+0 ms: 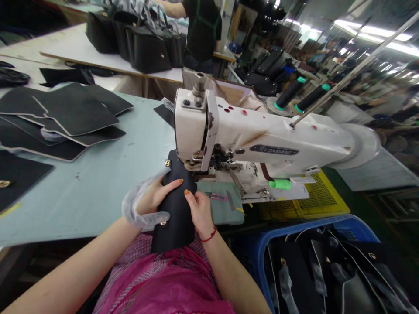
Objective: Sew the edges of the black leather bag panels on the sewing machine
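Observation:
A black bag panel (176, 213) with gold metal fittings lies across the table's front edge, its far end beside the needle area of the white sewing machine (262, 135). A plastic-wrapped handle (131, 205) loops out from the panel's left side and passes around my left hand. My left hand (155, 194) grips the panel's left part, thumb on top and the other fingers hidden. My right hand (199, 211) pinches the panel's right edge, its thumb pointing toward the left thumb. Right of that hand, pink-handled thread snips (216, 196) rest on the machine bed.
Black panels (75, 109) are piled on the table's left. A blue basket (262, 248) at lower right holds several more panels. Black thread cones (290, 93) stand behind the machine. Finished black bags (147, 48) and a person (203, 30) are across the way.

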A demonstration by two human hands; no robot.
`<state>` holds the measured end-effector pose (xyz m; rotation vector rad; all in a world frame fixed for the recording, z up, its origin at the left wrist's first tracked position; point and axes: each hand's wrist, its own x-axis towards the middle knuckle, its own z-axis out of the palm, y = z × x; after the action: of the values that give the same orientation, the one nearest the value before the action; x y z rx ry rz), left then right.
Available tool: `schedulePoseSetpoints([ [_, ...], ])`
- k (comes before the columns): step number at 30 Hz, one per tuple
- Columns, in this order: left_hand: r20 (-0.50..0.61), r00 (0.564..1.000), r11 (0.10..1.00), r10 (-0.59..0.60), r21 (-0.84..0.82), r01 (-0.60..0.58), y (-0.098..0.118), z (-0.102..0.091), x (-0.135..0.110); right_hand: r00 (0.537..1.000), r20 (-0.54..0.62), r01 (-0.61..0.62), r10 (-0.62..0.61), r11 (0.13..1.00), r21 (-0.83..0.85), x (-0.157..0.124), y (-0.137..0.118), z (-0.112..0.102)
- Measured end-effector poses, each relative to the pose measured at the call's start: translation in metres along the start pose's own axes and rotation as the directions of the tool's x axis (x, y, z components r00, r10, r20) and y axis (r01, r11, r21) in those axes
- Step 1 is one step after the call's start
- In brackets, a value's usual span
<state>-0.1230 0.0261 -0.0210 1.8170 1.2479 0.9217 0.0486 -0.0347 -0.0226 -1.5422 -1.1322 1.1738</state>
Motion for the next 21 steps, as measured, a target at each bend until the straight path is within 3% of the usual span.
schedulePoseSetpoints([
  [5, 0.024, 0.989, 0.982, -0.145, -0.123, 0.147, 0.006, 0.005, 0.014, 1.000, 0.013, 0.017, -0.018, 1.000, 0.020, 0.010, 0.000, 0.002],
  [8, 0.083, 0.954, 0.906, -0.287, -0.300, 0.298, 0.017, 0.003, 0.022, 1.000, -0.004, 0.008, -0.008, 0.999, 0.034, 0.016, -0.003, 0.005],
  [10, 0.083, 0.940, 0.869, -0.330, -0.362, 0.337, 0.024, 0.000, 0.027, 1.000, -0.006, 0.000, 0.000, 0.999, 0.044, 0.020, -0.005, 0.006],
  [16, 0.111, 0.911, 0.865, -0.396, -0.286, 0.411, 0.015, -0.006, 0.043, 1.000, -0.017, 0.000, 0.001, 0.996, 0.089, 0.029, -0.007, 0.013],
  [21, 0.075, 0.946, 0.926, -0.316, -0.193, 0.325, 0.009, -0.010, 0.053, 0.999, -0.033, 0.017, -0.015, 0.998, 0.068, 0.034, -0.007, 0.016],
])
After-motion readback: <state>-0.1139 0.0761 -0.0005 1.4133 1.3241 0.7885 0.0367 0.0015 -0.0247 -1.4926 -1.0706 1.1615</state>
